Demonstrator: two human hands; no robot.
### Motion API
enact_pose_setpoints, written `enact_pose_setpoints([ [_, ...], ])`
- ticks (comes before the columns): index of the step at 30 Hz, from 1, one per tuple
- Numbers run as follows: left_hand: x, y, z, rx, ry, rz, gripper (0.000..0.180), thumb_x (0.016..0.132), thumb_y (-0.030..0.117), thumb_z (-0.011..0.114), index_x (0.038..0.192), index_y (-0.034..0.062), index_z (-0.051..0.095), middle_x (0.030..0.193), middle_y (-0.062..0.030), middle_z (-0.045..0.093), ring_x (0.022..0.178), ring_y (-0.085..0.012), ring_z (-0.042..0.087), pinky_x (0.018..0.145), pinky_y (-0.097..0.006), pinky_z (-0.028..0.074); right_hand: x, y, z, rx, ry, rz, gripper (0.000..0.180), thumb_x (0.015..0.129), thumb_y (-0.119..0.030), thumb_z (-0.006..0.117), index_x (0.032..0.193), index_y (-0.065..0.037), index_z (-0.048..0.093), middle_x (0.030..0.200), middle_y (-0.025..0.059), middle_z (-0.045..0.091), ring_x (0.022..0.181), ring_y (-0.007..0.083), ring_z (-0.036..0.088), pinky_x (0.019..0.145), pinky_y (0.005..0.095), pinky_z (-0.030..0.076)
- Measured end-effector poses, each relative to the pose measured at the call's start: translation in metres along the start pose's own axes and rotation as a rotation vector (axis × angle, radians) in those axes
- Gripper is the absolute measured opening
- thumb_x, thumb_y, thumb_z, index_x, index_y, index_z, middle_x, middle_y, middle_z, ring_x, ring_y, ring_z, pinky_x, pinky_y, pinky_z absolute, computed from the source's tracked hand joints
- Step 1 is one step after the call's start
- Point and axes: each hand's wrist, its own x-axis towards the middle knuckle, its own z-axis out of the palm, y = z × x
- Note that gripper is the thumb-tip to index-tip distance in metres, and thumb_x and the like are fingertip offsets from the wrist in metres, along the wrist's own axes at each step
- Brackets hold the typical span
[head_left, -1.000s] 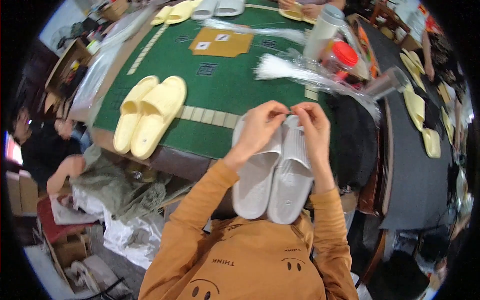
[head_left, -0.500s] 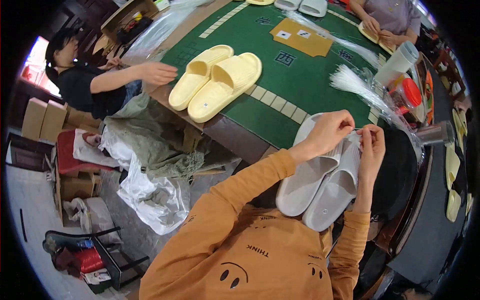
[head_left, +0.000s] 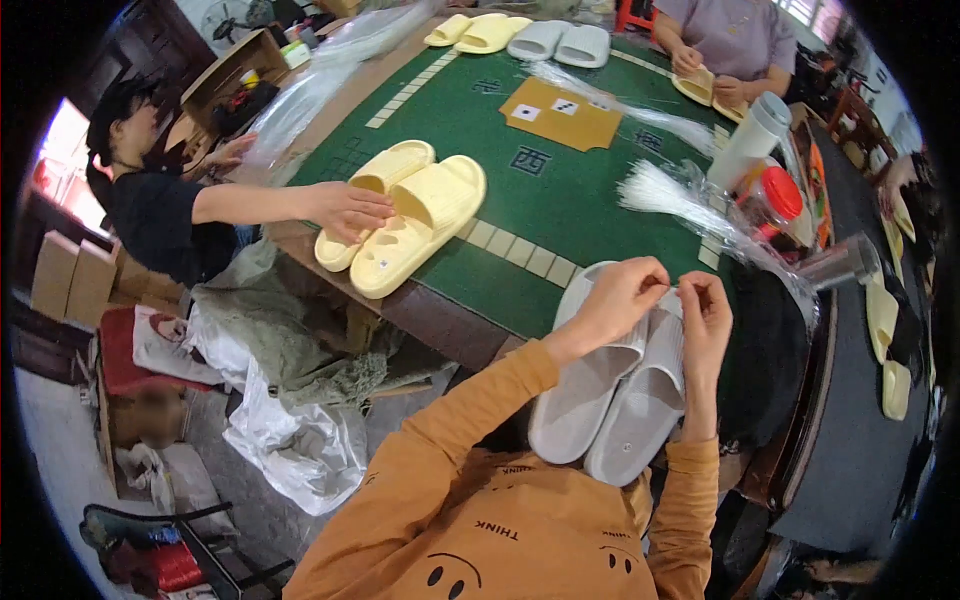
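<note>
A pair of grey slippers (head_left: 575, 408) rests side by side at my lap, toes against the table edge. Over their toe ends, my left hand (head_left: 622, 300) is closed in a pinch. Beside it my right hand (head_left: 706, 312) also pinches, thumb against fingers, the two sets of fingertips almost meeting. Whatever lies between them is too thin to make out. Past my hands, a bundle of thin clear plastic strands (head_left: 660, 195) lies on the green table mat (head_left: 560, 215). To the left stands a pair of cream-yellow slippers (head_left: 440, 205), touched by a co-worker's hand (head_left: 350, 210).
A pale tumbler (head_left: 750, 140), a red-lidded jar (head_left: 775, 200) and a clear cup (head_left: 840, 262) stand at the right. More slippers (head_left: 585, 46) sit at the far edge, where another person handles a yellow pair (head_left: 695, 88). White sacks (head_left: 300, 440) lie on the floor at left.
The co-worker's hand at left has reached over onto the yellow slippers. My view has shifted, so the table sits lower and further left. Both my hands stay pinched over the grey slippers.
</note>
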Motion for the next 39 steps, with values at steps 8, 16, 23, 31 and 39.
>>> enact_pose_setpoints([
  [8, 0.002, 0.0, -0.008, 0.067, 0.072, 0.035, 0.01, 0.088, 0.007, 0.057, 0.091, -0.0014, 0.06, 0.083, -0.0134, 0.061, 0.072, -0.0245, 0.059, 0.064, -0.033, 0.045, 0.004, -0.009, 0.007, -0.131, -0.047, 0.052, 0.009, 0.086, -0.007, 0.064, 0.093, -0.002, 0.063, 0.082, 0.0018, 0.065, 0.071, 0.0058, 0.056, 0.064, 0.022, 0.046],
  [16, 0.005, 0.009, -0.005, -0.042, 0.001, -0.11, 0.013, 0.092, 0.009, 0.056, 0.096, -0.0027, 0.06, 0.083, -0.0044, 0.062, 0.074, -0.0098, 0.057, 0.067, -0.025, 0.047, 0.004, -0.008, 0.0, -0.221, -0.017, 0.022, 0.015, 0.085, -0.004, 0.064, 0.1, -0.002, 0.063, 0.081, 0.0024, 0.064, 0.07, 0.0063, 0.055, 0.062, 0.022, 0.046],
  [23, 0.002, -0.001, -0.012, -0.021, 0.09, -0.042, 0.011, 0.09, 0.01, 0.059, 0.092, -0.0007, 0.062, 0.085, -0.0047, 0.063, 0.077, -0.0111, 0.06, 0.07, -0.026, 0.048, 0.004, -0.01, 0.006, 0.0, 0.045, 0.08, 0.01, 0.094, -0.009, 0.055, 0.099, -0.002, 0.061, 0.085, 0.0009, 0.061, 0.07, 0.0061, 0.054, 0.061, 0.0196, 0.045],
  [31, 0.001, 0.009, -0.007, 0.279, 0.185, 0.18, 0.008, 0.083, 0.009, 0.062, 0.085, 0.002, 0.061, 0.084, -0.011, 0.06, 0.083, -0.027, 0.058, 0.073, -0.036, 0.047, 0.006, 0.0, -0.003, 0.083, 0.038, 0.045, 0.007, 0.096, -0.008, 0.052, 0.099, -0.002, 0.056, 0.088, 0.0021, 0.059, 0.076, 0.0068, 0.056, 0.068, 0.0204, 0.047],
  [39, -0.003, 0.026, -0.012, 0.257, -0.055, 0.167, 0.028, 0.086, 0.006, 0.058, 0.113, 0.0024, 0.058, 0.1, -0.0148, 0.063, 0.084, -0.028, 0.062, 0.076, -0.036, 0.049, 0.017, -0.029, -0.018, 0.21, 0.121, 0.034, 0.009, 0.096, -0.011, 0.052, 0.102, -0.004, 0.053, 0.09, 0.0046, 0.06, 0.079, 0.0107, 0.059, 0.069, 0.0249, 0.053],
])
